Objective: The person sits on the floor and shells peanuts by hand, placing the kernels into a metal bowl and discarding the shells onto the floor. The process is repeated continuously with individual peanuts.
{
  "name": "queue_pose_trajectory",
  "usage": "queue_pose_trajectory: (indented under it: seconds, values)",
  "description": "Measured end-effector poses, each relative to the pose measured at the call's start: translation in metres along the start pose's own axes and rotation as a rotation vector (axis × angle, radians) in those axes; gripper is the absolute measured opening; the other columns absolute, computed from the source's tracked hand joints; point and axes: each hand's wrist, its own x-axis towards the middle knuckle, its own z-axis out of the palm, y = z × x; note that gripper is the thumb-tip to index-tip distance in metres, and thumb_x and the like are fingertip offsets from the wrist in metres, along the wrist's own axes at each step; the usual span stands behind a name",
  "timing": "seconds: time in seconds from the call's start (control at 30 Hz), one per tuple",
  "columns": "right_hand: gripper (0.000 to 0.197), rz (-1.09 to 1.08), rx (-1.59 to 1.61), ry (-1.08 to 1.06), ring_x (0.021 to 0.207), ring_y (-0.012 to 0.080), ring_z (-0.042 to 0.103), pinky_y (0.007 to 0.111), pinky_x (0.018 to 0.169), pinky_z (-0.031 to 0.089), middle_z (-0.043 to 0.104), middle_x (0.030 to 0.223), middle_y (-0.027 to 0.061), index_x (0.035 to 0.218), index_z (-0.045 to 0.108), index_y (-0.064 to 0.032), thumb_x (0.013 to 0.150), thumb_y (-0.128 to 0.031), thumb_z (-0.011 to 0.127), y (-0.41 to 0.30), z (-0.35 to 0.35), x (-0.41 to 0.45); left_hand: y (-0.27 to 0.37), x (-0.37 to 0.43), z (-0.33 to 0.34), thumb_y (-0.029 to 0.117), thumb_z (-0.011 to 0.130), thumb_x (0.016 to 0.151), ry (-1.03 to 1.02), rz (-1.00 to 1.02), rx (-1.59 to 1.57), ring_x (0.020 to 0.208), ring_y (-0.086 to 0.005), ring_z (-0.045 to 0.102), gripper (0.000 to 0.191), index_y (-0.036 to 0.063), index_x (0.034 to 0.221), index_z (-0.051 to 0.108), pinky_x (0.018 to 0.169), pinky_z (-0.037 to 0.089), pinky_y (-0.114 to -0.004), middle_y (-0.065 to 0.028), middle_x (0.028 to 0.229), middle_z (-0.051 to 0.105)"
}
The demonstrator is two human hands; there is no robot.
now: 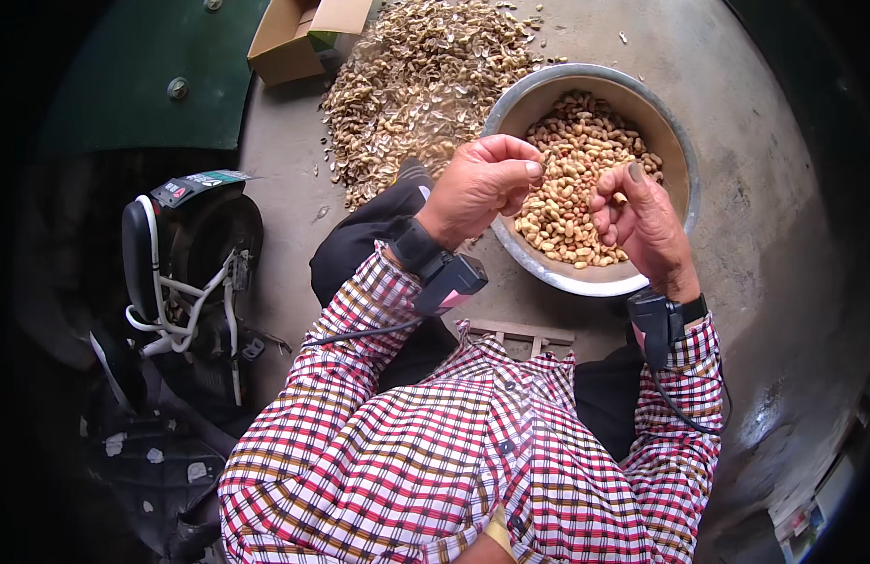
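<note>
My left hand (486, 185) is over the left rim of a large metal basin (669, 120), thumb and forefinger pinched together. Whether a small bit sits between those fingertips is too hard to make out. Above the basin's right side, my right hand (639, 222) has its fingers curled around a piece of peanut shell (619, 199), near the thumb. Unshelled peanuts (569, 233) fill the lower part of the basin, with reddish ones among the pale ones. Both wrists carry black strapped devices with cables.
A wide heap of peanut shells (421, 92) covers the floor beyond my left hand. An open cardboard box (287, 53) stands behind it. To the left is a white-framed wheeled machine (188, 282) with a black seat. A wooden slatted piece (523, 333) lies between my legs.
</note>
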Motion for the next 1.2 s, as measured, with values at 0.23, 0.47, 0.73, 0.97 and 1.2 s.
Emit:
queue_pose_trajectory:
  seconds: [0.23,0.47,0.73,0.97,1.2]
  values:
    - [0.046,-0.197,-0.694,-0.074,0.055,0.0140,0.045,0.028,0.051,0.037,0.045,0.057,0.0087,0.069,0.053,0.0040,0.082,-0.040,0.050,0.012,0.036,0.029,-0.001,-0.005,-0.003,0.006,0.060,0.076,-0.125,0.081,0.308,0.048,-0.0033,0.044,0.006,0.0020,0.080,0.058,0.041,0.033,-0.016,0.0012,0.060,0.052]
    - [0.046,-0.206,-0.803,-0.022,0.059,0.0219,0.053,0.032,0.058,0.040,0.054,0.062,0.0150,0.076,0.058,0.0044,0.086,-0.036,0.038,0.014,0.039,0.038,-0.001,-0.005,-0.005,0.009,0.057,0.078,-0.003,0.028,0.332,0.044,-0.0035,0.042,0.009,0.0019,0.074,0.055,0.040,0.032,-0.017,0.0015,0.058,0.051]
    - [0.034,-0.218,-0.491,-0.002,0.041,0.0036,0.032,0.018,0.037,0.026,0.039,0.051,-0.0033,0.066,0.047,-0.0067,0.091,-0.029,0.038,0.035,0.031,0.031,-0.002,-0.007,-0.006,0.011,0.056,0.077,-0.115,-0.036,0.285,0.042,-0.0081,0.042,0.011,0.0006,0.081,0.057,0.038,0.031,-0.020,-0.0032,0.058,0.051]
    - [0.019,-0.002,0.018,0.009,0.050,0.0065,0.045,0.019,0.043,0.035,0.050,0.067,0.0011,0.075,0.051,-0.0042,0.085,-0.019,0.044,0.007,0.027,0.023,-0.008,-0.006,0.008,0.008,0.056,0.079,-0.086,-0.034,-0.010,0.042,-0.0063,0.040,0.008,0.0029,0.085,0.058,0.038,0.030,-0.019,-0.0013,0.057,0.050]
    - [0.029,-0.038,-0.153,0.053,0.056,0.0054,0.050,0.014,0.044,0.039,0.053,0.075,0.0034,0.088,0.050,-0.0032,0.086,-0.032,0.048,0.004,0.019,0.011,-0.015,0.005,0.009,0.007,0.058,0.078,-0.056,0.024,-0.041,0.047,-0.0049,0.048,0.012,0.0019,0.089,0.056,0.040,0.037,-0.017,-0.0011,0.066,0.055]
